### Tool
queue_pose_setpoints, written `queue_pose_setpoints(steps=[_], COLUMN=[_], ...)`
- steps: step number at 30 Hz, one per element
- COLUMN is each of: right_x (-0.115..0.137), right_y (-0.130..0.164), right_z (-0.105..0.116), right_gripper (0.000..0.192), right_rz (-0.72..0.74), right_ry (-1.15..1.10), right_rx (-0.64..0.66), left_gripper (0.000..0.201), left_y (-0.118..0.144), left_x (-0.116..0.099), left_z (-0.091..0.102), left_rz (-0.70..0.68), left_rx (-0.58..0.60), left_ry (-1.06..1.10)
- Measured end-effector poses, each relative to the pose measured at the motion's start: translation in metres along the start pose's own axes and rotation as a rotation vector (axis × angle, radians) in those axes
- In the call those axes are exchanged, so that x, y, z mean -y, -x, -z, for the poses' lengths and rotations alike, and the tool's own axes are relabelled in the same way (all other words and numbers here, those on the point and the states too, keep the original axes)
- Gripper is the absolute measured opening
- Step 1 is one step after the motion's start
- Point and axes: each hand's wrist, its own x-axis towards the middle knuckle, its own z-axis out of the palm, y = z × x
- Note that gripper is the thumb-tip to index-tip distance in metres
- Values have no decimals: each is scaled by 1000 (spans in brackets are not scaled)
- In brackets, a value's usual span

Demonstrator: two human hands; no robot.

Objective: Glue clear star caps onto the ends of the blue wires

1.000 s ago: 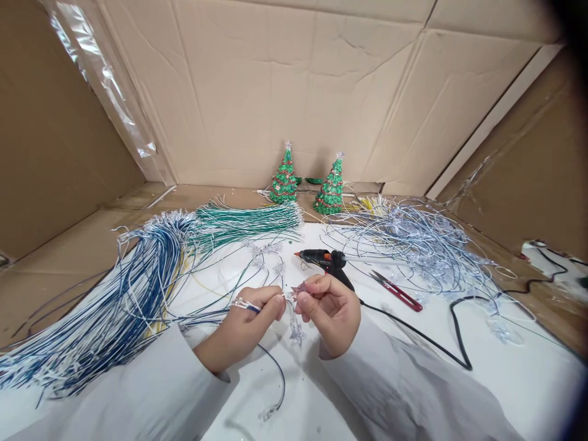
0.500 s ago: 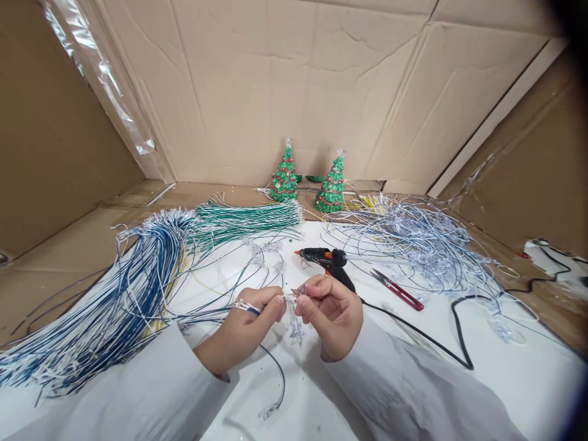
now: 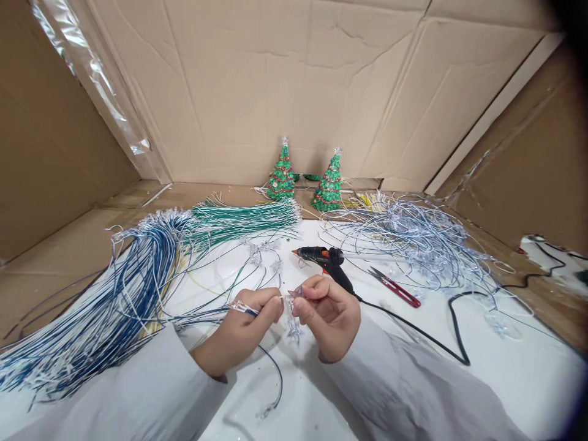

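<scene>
Over the white table, my left hand (image 3: 245, 324) pinches a thin blue-and-white wire (image 3: 275, 380) with a clear LED tip that trails down toward me. My right hand (image 3: 328, 315) is closed on a small clear plastic star (image 3: 296, 291), held against the wire's end. The two hands meet fingertip to fingertip. A second clear star (image 3: 293, 329) lies or hangs just below them; I cannot tell which. A black glue gun (image 3: 328, 260) with an orange nozzle lies right behind my right hand.
A big bundle of blue-and-white wires (image 3: 105, 306) fans out at left, green wires (image 3: 243, 217) behind it. A tangle of white wires with stars (image 3: 422, 245) lies at right. Red snips (image 3: 397, 289), a black cord (image 3: 454, 331), two small green trees (image 3: 305, 177) and cardboard walls (image 3: 294, 79) surround.
The view has shifted slightly; both hands stay together with only small finger movements on the star and wire.
</scene>
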Motion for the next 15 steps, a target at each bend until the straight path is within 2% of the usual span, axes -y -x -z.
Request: queue_pose_setpoints(steps=[7, 10, 13, 15], right_x=[-1, -1, 1, 1], right_y=[2, -3, -10, -14], right_z=[1, 2, 4, 6], right_gripper=[14, 13, 11, 12], right_rz=[-17, -31, -82, -117], right_ry=[32, 39, 89, 173], right_rx=[-10, 24, 46, 17], left_gripper=[34, 35, 36, 31], left_y=[1, -3, -8, -11], left_x=[4, 4, 5, 7], left_z=[1, 2, 2, 3], left_rz=[-1, 11, 65, 117], left_rx=[25, 34, -19, -75], left_ry=[1, 32, 68, 89])
